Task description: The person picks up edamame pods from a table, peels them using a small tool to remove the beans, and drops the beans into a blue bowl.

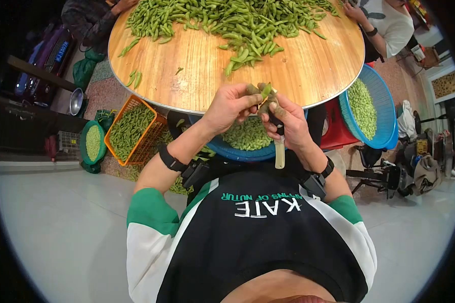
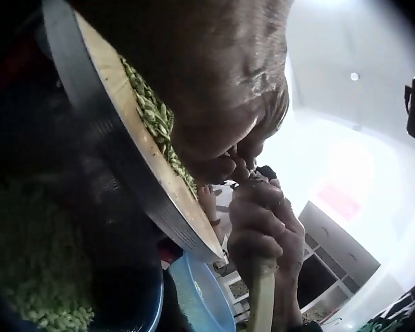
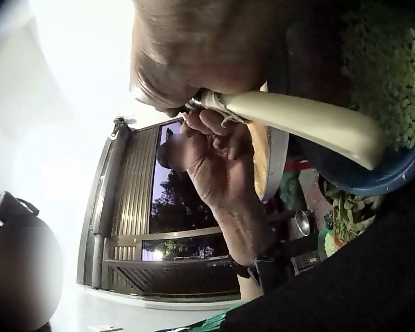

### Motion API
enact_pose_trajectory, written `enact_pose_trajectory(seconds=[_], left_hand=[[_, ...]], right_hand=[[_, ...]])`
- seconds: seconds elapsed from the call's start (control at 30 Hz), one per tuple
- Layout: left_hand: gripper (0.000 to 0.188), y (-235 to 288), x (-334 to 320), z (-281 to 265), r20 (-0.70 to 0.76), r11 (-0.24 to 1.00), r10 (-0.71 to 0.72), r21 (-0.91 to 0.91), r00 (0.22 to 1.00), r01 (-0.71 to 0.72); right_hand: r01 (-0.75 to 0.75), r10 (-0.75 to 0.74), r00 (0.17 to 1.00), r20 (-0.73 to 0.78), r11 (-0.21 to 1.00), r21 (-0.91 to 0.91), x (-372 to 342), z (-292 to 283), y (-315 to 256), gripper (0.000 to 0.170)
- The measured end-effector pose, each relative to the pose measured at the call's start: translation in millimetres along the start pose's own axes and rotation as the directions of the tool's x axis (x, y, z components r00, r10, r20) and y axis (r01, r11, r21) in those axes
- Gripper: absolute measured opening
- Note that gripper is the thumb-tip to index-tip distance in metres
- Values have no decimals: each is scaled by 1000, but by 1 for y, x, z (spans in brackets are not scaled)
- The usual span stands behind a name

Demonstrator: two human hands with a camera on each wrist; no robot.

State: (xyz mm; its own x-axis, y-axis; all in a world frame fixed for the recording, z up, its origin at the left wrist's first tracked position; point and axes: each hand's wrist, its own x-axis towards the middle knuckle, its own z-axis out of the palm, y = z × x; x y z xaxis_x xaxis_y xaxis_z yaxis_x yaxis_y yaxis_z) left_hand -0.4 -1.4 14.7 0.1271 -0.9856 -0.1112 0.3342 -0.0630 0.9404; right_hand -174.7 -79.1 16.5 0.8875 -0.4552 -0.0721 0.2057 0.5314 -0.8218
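Note:
Over the near edge of the round wooden table (image 1: 187, 65), both hands meet fingertip to fingertip. The left hand (image 1: 232, 105) pinches a green bean pod (image 1: 266, 91) between thumb and fingers. Curled around a knife with a cream handle (image 1: 279, 154), the right hand (image 1: 291, 121) has its thumb close beside the pod. The handle sticks out below the right palm, as the right wrist view also shows, while the blade is mostly hidden by fingers. Beneath the hands, shelled light-green beans (image 1: 247, 137) fill a blue basin (image 1: 237, 155).
A large heap of pods (image 1: 227, 20) covers the table's far side. An orange crate (image 1: 128, 156) of pods stands left, near a green basin (image 1: 101, 156). At right is a blue basket (image 1: 387, 111) of shelled beans. Two other people sit across the table.

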Motion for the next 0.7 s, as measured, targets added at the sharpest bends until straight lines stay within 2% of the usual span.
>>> enact_pose_trajectory(seconds=[0.23,0.37,0.43,0.47,0.53,0.57,0.63,0.67,0.7], left_hand=[[9,-5,1,2,-6,996,90,-6,996,-90],[9,-3,1,3,20,988,152,-7,988,-152],[9,2,1,9,-39,938,296,202,954,-282],[9,2,2,9,-40,937,298,203,954,-285],[11,1,2,8,-20,856,375,392,927,-338],[11,1,3,7,-22,856,376,391,926,-338],[12,3,5,2,48,939,265,212,963,-269],[12,1,9,-3,48,939,266,212,963,-270],[12,-2,13,-9,77,989,136,49,988,-140]], right_hand=[[-21,20,1000,7,999,50,0,1,-1,39],[6,-7,1000,9,999,50,-1,2,-2,32],[14,-13,1000,-3,999,42,2,4,-2,32],[55,-55,998,-29,998,16,2,6,0,31],[94,-94,994,-56,996,-10,3,7,3,30],[90,-89,994,-63,996,6,3,6,3,31],[86,-84,994,-68,996,23,4,5,2,31],[59,-57,997,-51,998,38,4,4,0,32],[32,-30,999,-34,998,52,5,3,-2,32]])
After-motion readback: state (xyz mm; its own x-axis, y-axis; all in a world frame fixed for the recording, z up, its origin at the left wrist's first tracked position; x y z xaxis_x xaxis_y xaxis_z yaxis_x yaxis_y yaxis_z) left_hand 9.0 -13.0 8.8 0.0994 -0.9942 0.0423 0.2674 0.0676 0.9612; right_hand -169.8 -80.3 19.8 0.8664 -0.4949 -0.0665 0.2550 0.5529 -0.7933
